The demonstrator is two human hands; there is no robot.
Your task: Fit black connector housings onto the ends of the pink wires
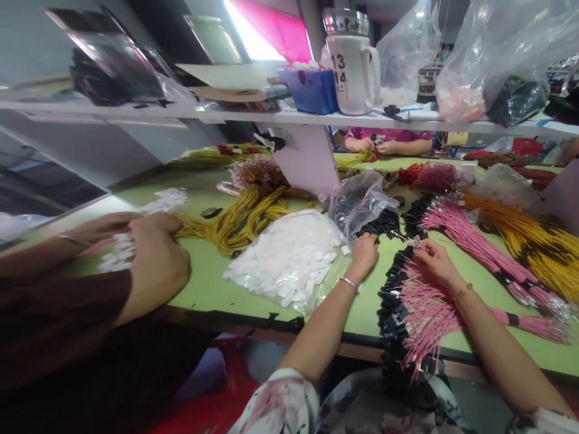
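Observation:
My left hand (365,253) reaches to the edge of a pile of small black connectors (383,223), its fingers pressed together; what they hold is too small to tell. To its right, my right hand (432,258) pinches the end of a pink wire at the top of a spread of pink wires (427,301). A column of black connectors (392,301) runs down along the left side of those wires and over the table edge. Left of my left hand lies a clear bag of white connectors (294,256).
A co-worker's hands (158,247) work at the left by yellow wires (230,223) and white pieces. Pink bundles (479,247) and orange-yellow bundles (534,241) lie at the right. A shelf (253,114) with a white mug (350,72) and blue bin (310,90) crosses above the green table.

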